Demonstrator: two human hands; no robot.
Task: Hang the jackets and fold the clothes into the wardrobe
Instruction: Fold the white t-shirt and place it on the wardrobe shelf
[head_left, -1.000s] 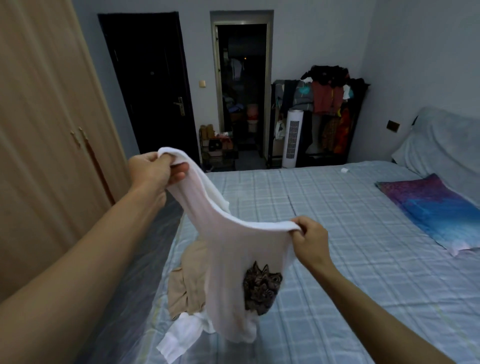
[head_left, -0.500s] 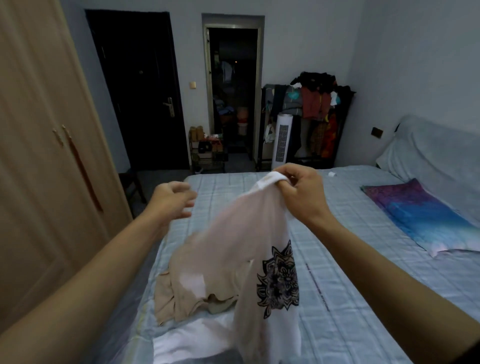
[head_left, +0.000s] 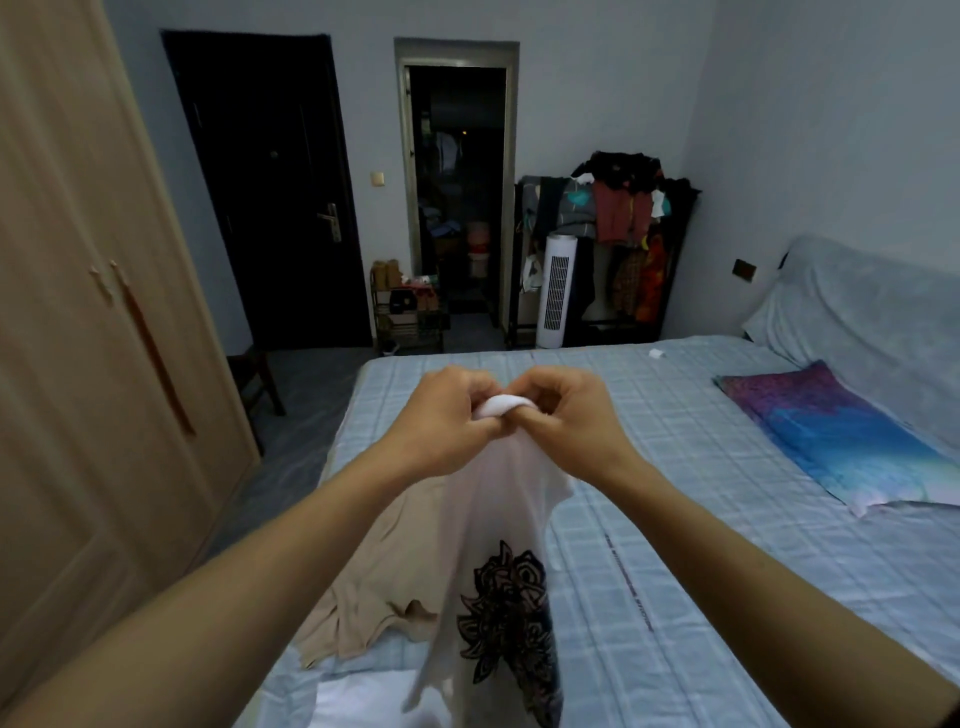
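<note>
both hands (head_left: 506, 410) pinch white shirt (head_left: 498, 519) top edge | black floral print | hangs over bed (head_left: 675, 519)

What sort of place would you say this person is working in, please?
Most likely a home bedroom: a bed with a checked sheet and pillow, a wooden wardrobe beside it, and a loaded clothes rack at the far wall. The left hand and right hand pinch a white shirt above it.

White black-printed shirt (head_left: 498, 519), blue-checked bed (head_left: 675, 467)
</note>
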